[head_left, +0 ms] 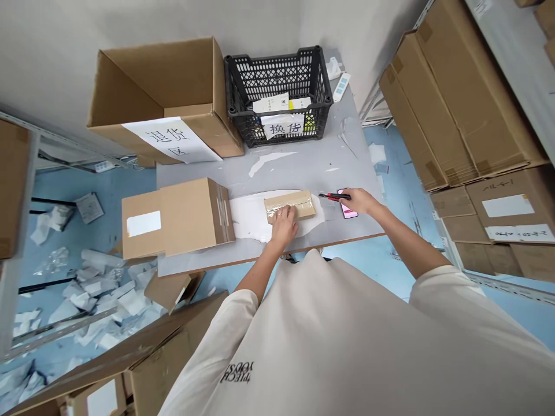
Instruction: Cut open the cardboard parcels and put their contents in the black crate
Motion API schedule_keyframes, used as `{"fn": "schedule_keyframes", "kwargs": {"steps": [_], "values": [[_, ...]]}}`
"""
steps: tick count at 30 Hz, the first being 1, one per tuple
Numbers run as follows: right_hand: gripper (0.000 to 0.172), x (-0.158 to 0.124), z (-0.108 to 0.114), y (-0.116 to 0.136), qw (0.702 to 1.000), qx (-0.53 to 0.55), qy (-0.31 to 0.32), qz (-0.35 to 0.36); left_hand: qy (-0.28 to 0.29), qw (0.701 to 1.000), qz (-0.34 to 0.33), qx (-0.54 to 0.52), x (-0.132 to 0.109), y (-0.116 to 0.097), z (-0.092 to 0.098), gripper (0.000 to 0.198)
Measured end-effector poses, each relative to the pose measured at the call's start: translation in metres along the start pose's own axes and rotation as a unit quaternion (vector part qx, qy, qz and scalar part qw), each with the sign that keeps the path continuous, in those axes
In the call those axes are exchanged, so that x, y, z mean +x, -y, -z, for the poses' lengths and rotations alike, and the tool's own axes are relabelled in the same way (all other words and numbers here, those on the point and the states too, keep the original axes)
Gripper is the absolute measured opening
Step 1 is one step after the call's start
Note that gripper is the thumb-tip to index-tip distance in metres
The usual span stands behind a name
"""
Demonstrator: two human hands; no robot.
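Observation:
On the table lies a small, narrow cardboard box with shiny clear tape over it. My left hand grips it from the near side, fingers over its top and closed against it. Under the box is a white sheet, perhaps a wrapping bag. To the right, my right hand is closed round a red and black utility knife, its tip pointing left towards the box. Beneath that hand, a phone with a lit pink screen lies partly covered.
A larger cardboard box stands on the table's left. Behind are an open labelled carton and a black plastic crate holding small packages. Stacked cartons line the right side. Paper scraps litter the floor at left.

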State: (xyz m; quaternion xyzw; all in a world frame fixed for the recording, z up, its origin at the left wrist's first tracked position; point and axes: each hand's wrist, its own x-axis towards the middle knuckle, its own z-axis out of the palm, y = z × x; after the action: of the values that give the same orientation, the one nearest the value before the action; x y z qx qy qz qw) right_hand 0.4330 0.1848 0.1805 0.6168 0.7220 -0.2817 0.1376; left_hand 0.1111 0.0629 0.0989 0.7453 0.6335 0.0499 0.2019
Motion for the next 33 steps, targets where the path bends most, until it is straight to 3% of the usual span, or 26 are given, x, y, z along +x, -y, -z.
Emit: {"fn": "schedule_keyframes", "kwargs": {"steps": [6, 17, 23, 29, 33], "values": [[0.040, 0.006, -0.024, -0.011, 0.995, 0.080, -0.033, 0.040, 0.025, 0.999, -0.003, 0.027, 0.038, -0.013, -0.003, 0.058], [0.042, 0.039, -0.038, -0.014, 0.981, 0.165, 0.019, 0.099, 0.079, 0.994, 0.058, 0.054, 0.051, -0.017, -0.002, 0.062], [0.036, 0.064, -0.026, -0.016, 0.984, 0.065, 0.040, 0.162, 0.069, 0.995, 0.042, 0.053, 0.045, -0.020, 0.001, 0.056], [0.033, 0.096, -0.020, 0.003, 0.972, -0.075, 0.049, 0.217, 0.056, 0.995, 0.036, 0.075, 0.039, -0.020, -0.001, 0.057], [0.032, 0.104, -0.023, 0.008, 0.969, -0.068, 0.068, 0.227, 0.047, 0.996, 0.029, 0.072, 0.036, -0.018, -0.002, 0.060]]}}
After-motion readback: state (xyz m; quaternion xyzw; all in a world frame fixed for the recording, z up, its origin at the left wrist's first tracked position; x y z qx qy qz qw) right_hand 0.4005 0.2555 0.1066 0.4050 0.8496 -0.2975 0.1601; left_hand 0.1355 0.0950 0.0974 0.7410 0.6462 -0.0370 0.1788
